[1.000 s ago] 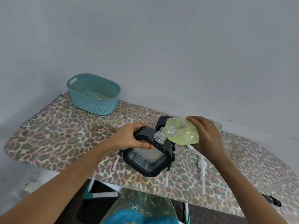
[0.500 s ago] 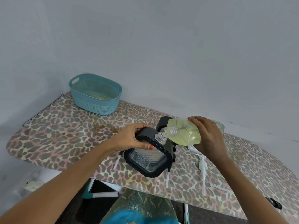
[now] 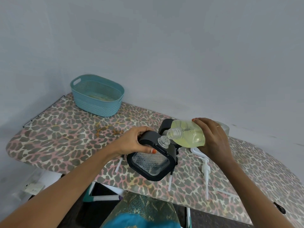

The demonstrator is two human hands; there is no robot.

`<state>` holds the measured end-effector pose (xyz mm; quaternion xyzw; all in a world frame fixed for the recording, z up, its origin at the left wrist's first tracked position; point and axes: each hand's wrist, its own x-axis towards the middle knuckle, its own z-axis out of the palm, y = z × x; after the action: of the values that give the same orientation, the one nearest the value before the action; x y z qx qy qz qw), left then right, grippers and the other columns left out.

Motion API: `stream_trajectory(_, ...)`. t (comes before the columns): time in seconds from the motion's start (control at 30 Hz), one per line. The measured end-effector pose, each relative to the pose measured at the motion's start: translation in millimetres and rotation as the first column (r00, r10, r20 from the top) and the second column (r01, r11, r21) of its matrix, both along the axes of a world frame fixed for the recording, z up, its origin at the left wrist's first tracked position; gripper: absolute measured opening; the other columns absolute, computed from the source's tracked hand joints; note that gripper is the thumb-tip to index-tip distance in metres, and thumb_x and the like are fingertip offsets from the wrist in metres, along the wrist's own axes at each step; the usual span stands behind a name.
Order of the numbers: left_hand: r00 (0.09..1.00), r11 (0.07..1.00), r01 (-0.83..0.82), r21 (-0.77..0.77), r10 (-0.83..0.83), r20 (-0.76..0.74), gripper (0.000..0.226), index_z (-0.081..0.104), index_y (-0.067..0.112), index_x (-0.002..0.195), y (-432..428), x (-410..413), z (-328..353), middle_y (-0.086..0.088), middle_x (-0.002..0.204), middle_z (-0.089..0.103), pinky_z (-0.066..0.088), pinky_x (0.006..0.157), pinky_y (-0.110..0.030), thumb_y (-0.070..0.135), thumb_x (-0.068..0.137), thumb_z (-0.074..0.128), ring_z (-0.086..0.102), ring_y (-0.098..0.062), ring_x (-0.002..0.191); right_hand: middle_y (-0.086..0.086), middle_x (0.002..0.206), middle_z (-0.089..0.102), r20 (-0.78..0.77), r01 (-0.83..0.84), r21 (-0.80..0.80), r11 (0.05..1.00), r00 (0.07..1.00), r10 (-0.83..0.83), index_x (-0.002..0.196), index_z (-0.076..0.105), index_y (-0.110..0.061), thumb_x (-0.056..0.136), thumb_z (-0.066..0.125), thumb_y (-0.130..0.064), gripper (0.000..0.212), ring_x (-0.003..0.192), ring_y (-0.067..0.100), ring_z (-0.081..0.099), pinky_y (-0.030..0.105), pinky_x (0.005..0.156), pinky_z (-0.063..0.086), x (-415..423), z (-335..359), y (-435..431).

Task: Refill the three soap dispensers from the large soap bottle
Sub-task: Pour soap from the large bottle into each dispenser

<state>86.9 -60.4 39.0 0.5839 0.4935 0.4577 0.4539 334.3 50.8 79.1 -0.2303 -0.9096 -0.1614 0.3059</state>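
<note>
Hardly anything is moved: soap bottle [image 3: 190, 137], gripped by right hand [image 3: 212, 139], is kept tipped into dispenser [image 3: 151, 163] gripped by left hand [image 3: 133, 142]; filling is judged ongoing.

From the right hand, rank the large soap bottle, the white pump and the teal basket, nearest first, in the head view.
1. large soap bottle: gripped in the right hand.
2. white pump: lying on the ironing board, close by the wrist.
3. teal basket: far left corner.
</note>
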Motion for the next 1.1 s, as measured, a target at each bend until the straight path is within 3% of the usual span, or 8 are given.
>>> stream_trajectory(0.17,1.000,0.999,-0.007,0.034,0.007,0.015,0.070,0.061,0.030,0.098,-1,0,-2,0.014,0.091,0.070,0.049,0.079,-0.014,0.062,0.039,0.081,0.066,-0.005,0.091,0.018,0.102,0.066,0.007,0.000,-0.001,1.000,1.000,0.000,0.116,0.046,-0.011,0.044,0.092,-0.013,0.086,0.096,0.021,0.048,0.038,0.074,0.051,0,1,1)
stream_trajectory(0.37,0.999,0.999,-0.013,0.035,0.012,0.032,0.071,0.061,0.029,0.099,0,0,-5,0.012,0.092,0.070,0.050,0.080,-0.015,0.061,0.040,0.081,0.066,-0.008,0.092,0.018,0.103,0.065,0.009,-0.002,0.008,1.000,1.000,0.002,0.116,0.046,-0.011,0.046,0.092,-0.016,0.084,0.096,0.022,0.048,0.038,0.074,0.052,0,1,1)
stream_trajectory(0.67,0.999,0.999,-0.019,0.047,0.016,0.052,0.055,0.060,0.026,0.099,-1,1,-11,0.017,0.091,0.070,0.050,0.079,-0.014,0.036,0.049,0.080,0.065,-0.004,0.090,0.016,0.102,0.066,0.012,0.008,0.005,1.000,1.000,-0.008,0.116,0.046,-0.012,0.044,0.092,-0.014,0.085,0.097,0.021,0.048,0.036,0.073,0.051,0,2,1)
stream_trajectory(0.87,0.996,0.997,-0.040,0.071,0.035,0.078,0.069,0.060,0.025,0.101,-1,2,-14,0.008,0.092,0.069,0.049,0.078,-0.014,0.056,0.043,0.082,0.065,-0.005,0.091,0.016,0.103,0.066,0.018,0.016,-0.001,1.000,1.000,-0.016,0.116,0.045,-0.013,0.044,0.092,-0.015,0.086,0.097,0.021,0.048,0.037,0.074,0.050,1,2,2)
stream_trajectory(1.1,0.997,0.996,-0.045,0.077,0.040,0.060,0.075,0.060,0.022,0.103,1,4,-20,0.000,0.099,0.067,0.051,0.081,-0.019,0.060,0.043,0.081,0.065,-0.011,0.093,0.016,0.103,0.066,0.010,0.013,0.002,1.000,1.000,-0.013,0.116,0.046,-0.012,0.044,0.092,-0.015,0.085,0.097,0.021,0.048,0.035,0.078,0.046,1,3,2)
